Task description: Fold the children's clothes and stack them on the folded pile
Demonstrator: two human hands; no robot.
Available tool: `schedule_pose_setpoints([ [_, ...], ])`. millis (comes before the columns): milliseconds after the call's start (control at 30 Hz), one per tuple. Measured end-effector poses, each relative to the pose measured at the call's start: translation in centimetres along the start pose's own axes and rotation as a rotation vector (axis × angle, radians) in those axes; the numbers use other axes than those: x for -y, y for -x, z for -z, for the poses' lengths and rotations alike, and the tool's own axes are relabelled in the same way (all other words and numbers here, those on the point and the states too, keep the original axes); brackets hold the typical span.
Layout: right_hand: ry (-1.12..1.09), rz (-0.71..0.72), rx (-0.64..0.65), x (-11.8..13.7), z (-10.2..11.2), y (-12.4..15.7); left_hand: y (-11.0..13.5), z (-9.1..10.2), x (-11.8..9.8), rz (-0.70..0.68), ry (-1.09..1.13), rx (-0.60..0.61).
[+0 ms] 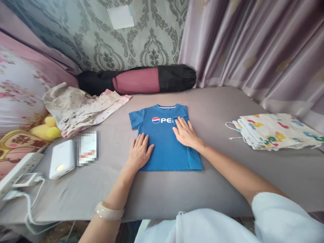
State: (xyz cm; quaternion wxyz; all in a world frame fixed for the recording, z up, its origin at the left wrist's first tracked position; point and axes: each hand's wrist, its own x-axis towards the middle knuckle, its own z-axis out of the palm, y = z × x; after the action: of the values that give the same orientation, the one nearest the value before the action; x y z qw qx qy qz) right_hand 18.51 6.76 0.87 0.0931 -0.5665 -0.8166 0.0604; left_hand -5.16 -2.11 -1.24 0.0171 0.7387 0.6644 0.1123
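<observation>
Soft, fairly even indoor light, clearest around my hands and smeary toward the borders.
The grey surface (162,192) before me is evenly lit, and shadows by my left hand (139,152) and right hand (186,132) are faint; I cannot tell where the light comes from. Pale sheen runs down the folds of the curtain (227,44) beyond the far right corner, and my bracelet (109,212) catches a small highlight. Below the near edge it turns dim. The print on the blue shirt (164,145) is legible, while my sleeve (283,216) looks soft and stretched outward. A pixelated patch (87,148) blots out detail toward the left edge.
</observation>
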Motion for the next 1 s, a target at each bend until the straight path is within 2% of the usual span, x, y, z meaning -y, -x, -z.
schedule_pose_setpoints([
  [133,0.024,-0.121,-0.001,-0.6,-0.9,-4.8,0.0,0.1,-0.1,0.005,0.004,0.009],
  [233,0.027,-0.182,0.001,-0.7,-1.4,-6.6,0.0,0.2,-0.1,0.011,0.023,0.012],
  [400,0.056,-0.208,0.020,-1.2,-2.4,-7.5,0.0,0.2,0.2,0.001,0.074,-0.019],
  [567,0.064,-0.220,0.062,-1.3,-2.4,-7.9,-0.2,-0.3,1.0,0.015,0.149,-0.168],
  [667,0.096,-0.232,0.067,-0.3,-2.1,-8.1,-0.2,-0.4,1.4,0.061,0.156,-0.262],
  [733,0.113,-0.186,0.048,1.0,-2.0,-8.4,-0.2,-0.2,1.4,0.108,0.135,-0.295],
  [867,0.048,-0.058,0.062,4.0,-2.6,-9.3,-0.1,0.3,1.4,0.186,0.087,-0.292],
  [1000,0.001,-0.006,0.073,6.2,-3.4,-11.2,-0.1,0.4,1.6,0.257,0.076,-0.270],
])
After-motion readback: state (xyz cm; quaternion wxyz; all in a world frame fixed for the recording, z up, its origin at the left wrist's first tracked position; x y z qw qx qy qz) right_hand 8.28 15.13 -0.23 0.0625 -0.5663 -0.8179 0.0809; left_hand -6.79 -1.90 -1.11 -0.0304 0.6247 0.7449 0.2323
